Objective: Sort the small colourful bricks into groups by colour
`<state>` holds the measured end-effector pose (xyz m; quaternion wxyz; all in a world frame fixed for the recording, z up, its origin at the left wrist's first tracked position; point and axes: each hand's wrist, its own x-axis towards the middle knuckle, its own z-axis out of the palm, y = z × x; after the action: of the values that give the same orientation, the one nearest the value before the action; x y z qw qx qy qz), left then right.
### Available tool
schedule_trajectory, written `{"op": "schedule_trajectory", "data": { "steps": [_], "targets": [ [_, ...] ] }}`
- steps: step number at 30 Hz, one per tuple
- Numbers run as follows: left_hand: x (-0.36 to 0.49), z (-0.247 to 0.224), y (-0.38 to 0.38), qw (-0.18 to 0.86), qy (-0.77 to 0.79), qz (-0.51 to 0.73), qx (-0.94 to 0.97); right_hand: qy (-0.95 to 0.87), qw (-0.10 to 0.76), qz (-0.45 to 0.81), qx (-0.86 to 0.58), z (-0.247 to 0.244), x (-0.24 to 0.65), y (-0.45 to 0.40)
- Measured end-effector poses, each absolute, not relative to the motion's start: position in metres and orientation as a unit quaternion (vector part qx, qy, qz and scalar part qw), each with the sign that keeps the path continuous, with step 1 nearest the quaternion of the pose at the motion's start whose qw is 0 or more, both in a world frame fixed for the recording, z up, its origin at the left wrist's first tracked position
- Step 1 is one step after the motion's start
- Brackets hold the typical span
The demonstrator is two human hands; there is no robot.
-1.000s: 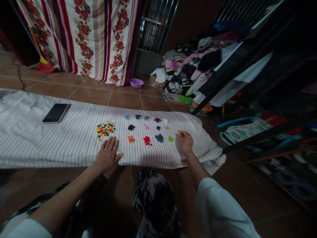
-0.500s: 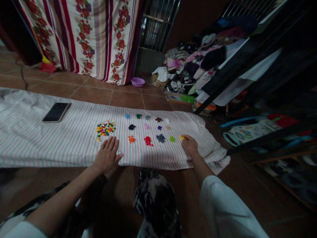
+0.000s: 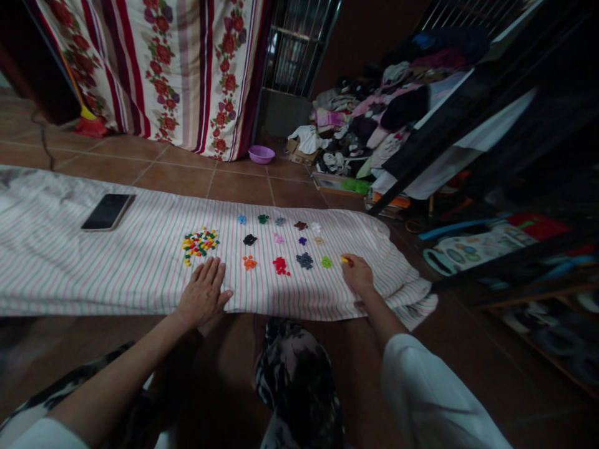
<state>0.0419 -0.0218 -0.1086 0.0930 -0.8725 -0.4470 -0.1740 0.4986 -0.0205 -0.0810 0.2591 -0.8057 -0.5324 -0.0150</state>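
Note:
My left hand (image 3: 203, 292) lies flat on the striped cloth (image 3: 140, 268), fingers stretched out. Just beyond its fingertips is a mixed pile of small coloured pieces (image 3: 200, 242), in yellow, red, green and white. Over at the right end of the rows, my right hand (image 3: 358, 273) is closed in a pinch at small yellow pieces (image 3: 344, 259); its fingers partly hide them. Beside it sit little heaps sorted by colour: lime green (image 3: 326, 262), dark grey (image 3: 304, 260), red (image 3: 281, 266) and orange (image 3: 249, 262). Behind these are black (image 3: 249, 239), pink (image 3: 279, 238) and purple (image 3: 302, 241) heaps.
A phone (image 3: 108, 211) rests on the cloth at the left. Past the far edge, a purple basin (image 3: 261, 154) stands on the tiled floor near a floral curtain (image 3: 187, 75). Heaped clothes (image 3: 365, 118) fill the back right, with a dark shelf frame (image 3: 505, 262) at the right.
My right hand has shifted very slightly at the yellow pieces, its fingertips drawn a little closer in. The left hand has stayed put.

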Motion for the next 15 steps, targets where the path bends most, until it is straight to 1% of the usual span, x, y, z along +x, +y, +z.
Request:
{"op": "schedule_trajectory", "data": {
  "steps": [5, 15],
  "targets": [
    [0.0422, -0.1087, -0.0222, 0.099, -0.446, -0.171, -0.873, -0.536, 0.244, -0.024, -0.808, -0.0803, 0.4961, -0.0209],
    [0.0423, -0.1078, -0.0223, 0.085, -0.45, -0.172, -0.872, -0.538, 0.25, -0.018, -0.804, -0.0774, 0.4936, -0.019]
  ]
}}
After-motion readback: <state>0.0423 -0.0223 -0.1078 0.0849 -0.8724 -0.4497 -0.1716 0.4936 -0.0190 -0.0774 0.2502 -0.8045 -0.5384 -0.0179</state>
